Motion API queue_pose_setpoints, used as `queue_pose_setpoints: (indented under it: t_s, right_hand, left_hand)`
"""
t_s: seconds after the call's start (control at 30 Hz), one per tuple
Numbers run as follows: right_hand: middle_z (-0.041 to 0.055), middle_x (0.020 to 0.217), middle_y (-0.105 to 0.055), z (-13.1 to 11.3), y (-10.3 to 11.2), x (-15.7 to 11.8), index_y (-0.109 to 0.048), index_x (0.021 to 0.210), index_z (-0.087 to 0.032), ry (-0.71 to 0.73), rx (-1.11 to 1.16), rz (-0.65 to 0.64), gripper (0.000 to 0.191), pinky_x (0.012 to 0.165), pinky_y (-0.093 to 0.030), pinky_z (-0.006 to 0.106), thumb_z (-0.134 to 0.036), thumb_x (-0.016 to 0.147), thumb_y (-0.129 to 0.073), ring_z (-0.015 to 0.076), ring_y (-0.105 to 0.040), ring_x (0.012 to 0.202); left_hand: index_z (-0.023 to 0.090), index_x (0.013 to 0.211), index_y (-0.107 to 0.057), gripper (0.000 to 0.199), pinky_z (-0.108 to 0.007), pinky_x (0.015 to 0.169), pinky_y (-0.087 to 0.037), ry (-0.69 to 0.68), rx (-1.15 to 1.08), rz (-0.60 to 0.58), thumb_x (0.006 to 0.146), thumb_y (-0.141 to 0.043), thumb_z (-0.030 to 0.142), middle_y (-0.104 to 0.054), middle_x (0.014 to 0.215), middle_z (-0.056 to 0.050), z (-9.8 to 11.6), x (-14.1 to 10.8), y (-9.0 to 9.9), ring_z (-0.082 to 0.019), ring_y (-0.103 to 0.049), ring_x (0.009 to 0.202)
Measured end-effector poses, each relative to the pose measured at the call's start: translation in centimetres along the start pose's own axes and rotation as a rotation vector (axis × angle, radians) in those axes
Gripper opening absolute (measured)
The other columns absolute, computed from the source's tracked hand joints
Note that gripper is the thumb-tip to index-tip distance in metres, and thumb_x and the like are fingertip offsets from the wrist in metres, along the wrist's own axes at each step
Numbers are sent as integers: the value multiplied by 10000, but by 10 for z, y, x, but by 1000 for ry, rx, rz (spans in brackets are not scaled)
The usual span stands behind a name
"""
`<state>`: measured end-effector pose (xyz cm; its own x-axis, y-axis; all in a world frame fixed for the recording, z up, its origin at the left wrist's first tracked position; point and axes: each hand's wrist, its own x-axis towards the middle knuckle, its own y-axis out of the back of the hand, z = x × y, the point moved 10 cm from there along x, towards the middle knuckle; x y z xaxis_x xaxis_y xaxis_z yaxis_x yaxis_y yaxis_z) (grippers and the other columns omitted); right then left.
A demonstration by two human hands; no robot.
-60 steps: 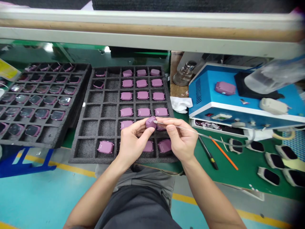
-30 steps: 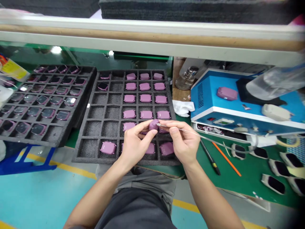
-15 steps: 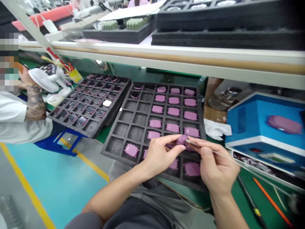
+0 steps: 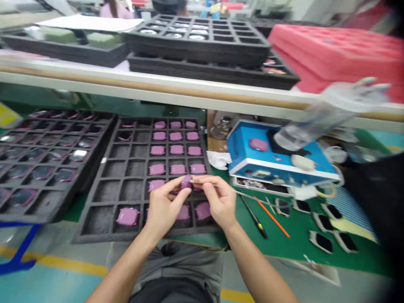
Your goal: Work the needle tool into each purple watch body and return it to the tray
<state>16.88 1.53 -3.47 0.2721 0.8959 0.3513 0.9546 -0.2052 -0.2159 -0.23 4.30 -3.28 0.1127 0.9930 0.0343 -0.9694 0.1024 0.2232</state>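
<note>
Now the view has tipped up and away, pulling the far shelf of stacked foam trays into sight, while the hands look much as they did: the shift comes from the head, not from the work between the fingers. The left hand (image 4: 164,209) pinches a small rounded mauve plastic case (image 4: 187,182) between thumb and fingertips, closed firmly around it and holding it just above the lower right of a black foam tray (image 4: 82,236) with square compartments. The right hand (image 4: 220,203) is closed in a tight pen grip on a thin clear-stemmed pick (image 4: 249,196), whose tip sits at or right beside the case; the exact contact is too small to tell. More mauve cases fill rows in that tray. To its left lies a second black foam tray (image 4: 38,219) of glossy dark-faced pieces. To the right, a blue metal machine box (image 4: 240,145) stands behind a green work mat (image 4: 299,237) carrying a black-tipped pen (image 4: 254,223), an orange stick (image 4: 272,223) and white-rimmed black shells (image 4: 325,242).
</note>
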Motion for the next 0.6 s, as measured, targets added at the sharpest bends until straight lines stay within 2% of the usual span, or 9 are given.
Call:
queue_pose_setpoints:
  t_s: [0.27, 0.6]
  right_hand:
    - [52, 1056, -817, 3, -4, 7, -771, 999, -245, -17, 92, -41, 149, 897, -663, 311, -357, 986, -673, 173, -793, 977]
    - [56, 1045, -817, 3, -3, 8, -758, 1000, -232, -16, 69, -34, 181, 880, -675, 326, -391, 983, -671, 179, -792, 963]
  left_hand:
    - [180, 1168, -815, 407, -270, 699, -643, -1, 18, 13, 807, -802, 367, -839, 1025, -69, -1, 7, 1, -230, -792, 856]
    - [162, 1159, -812, 413, -294, 719, -655, -12, 10, 15, 805, -808, 374, -836, 1054, -88, -1, 7, 1, -241, -795, 874]
